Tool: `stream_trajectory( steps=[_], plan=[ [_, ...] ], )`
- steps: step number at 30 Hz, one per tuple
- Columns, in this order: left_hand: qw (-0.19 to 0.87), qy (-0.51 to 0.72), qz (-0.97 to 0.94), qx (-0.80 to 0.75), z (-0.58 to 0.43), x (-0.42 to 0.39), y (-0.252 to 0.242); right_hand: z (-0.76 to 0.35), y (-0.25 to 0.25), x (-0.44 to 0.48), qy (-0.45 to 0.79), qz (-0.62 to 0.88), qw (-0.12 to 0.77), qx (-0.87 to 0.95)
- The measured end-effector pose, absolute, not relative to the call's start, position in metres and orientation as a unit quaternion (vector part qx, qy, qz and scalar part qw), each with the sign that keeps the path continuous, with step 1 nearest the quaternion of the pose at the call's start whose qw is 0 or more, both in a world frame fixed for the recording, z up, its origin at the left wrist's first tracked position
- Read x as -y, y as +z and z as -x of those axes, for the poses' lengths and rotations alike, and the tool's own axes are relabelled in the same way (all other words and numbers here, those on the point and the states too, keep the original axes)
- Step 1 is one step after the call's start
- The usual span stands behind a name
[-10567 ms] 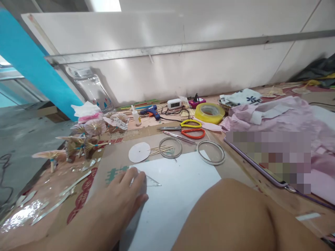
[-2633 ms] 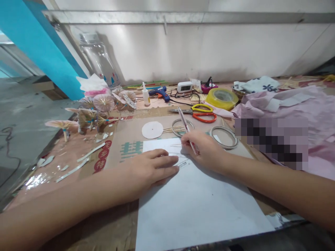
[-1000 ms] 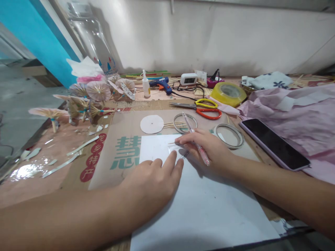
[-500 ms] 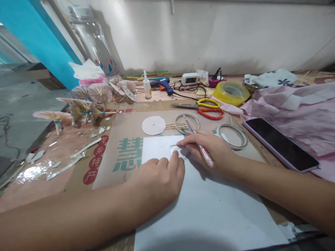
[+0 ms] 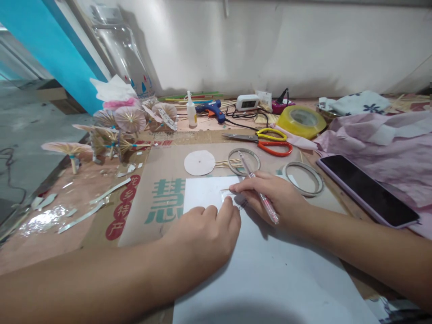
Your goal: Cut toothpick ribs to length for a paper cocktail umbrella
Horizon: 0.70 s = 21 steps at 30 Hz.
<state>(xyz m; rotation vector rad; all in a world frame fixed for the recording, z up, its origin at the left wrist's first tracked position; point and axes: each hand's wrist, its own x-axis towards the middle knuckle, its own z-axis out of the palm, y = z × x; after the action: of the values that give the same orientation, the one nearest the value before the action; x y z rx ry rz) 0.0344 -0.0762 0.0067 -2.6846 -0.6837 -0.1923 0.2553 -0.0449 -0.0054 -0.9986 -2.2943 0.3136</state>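
Observation:
A white paper sheet [image 5: 266, 274] lies before me on a cardboard piece. My left hand [image 5: 205, 231] rests on it with fingers curled, the tips pressing a clear plastic strip [image 5: 224, 194] that looks like a ruler, mostly hidden. My right hand [image 5: 273, 193] is closed, with a pen [image 5: 265, 204] lodged slantwise between its fingers, upper end leaning toward me. Its fingertips also hold a short thin bamboo stick [image 5: 225, 189] against the strip. Beyond the sheet are a white paper disc [image 5: 199, 162] and several thin sticks [image 5: 221, 164], partly inside a tape ring [image 5: 258, 164].
Scissors [image 5: 239, 137], a glue bottle [image 5: 191, 112], a glue gun [image 5: 214, 109] and yellow tape [image 5: 281, 121] stand behind. Small paper umbrellas [image 5: 131, 119] cluster at left. A phone [image 5: 367, 189], another tape ring [image 5: 287, 177] and pink cloth [image 5: 381, 139] lie right.
The view has shifted slightly, so things at right appear a little farther right. Both hands keep nearly the same pose, still holding the stick and strip together.

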Motion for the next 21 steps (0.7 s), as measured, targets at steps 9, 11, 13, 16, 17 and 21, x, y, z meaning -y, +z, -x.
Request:
stream_trajectory(
  steps=[9, 11, 13, 16, 17, 21],
  plan=[
    [0.184, -0.041, 0.951, 0.244, -0.0341, 0.0774, 0.0057, -0.2562, -0.0074, 0.0452, 0.122, 0.380, 0.310, 0.863],
    [0.188, -0.053, 0.950, 0.245, -0.0343, 0.0775, 0.0049, -0.2562, -0.0070, 0.0451, 0.120, 0.382, 0.307, 0.863],
    [0.189, -0.064, 0.948, 0.247, -0.0346, 0.0776, 0.0052, -0.2561, -0.0066, 0.0451, 0.120, 0.385, 0.303, 0.863],
    [0.189, -0.068, 0.948, 0.245, -0.0347, 0.0777, 0.0073, -0.2562, -0.0065, 0.0453, 0.120, 0.385, 0.303, 0.863],
    [0.189, -0.067, 0.949, 0.244, -0.0346, 0.0777, 0.0080, -0.2564, -0.0066, 0.0454, 0.120, 0.383, 0.304, 0.864],
    [0.185, -0.064, 0.950, 0.244, -0.0341, 0.0776, 0.0092, -0.2569, -0.0073, 0.0455, 0.125, 0.390, 0.304, 0.860]
  ],
)
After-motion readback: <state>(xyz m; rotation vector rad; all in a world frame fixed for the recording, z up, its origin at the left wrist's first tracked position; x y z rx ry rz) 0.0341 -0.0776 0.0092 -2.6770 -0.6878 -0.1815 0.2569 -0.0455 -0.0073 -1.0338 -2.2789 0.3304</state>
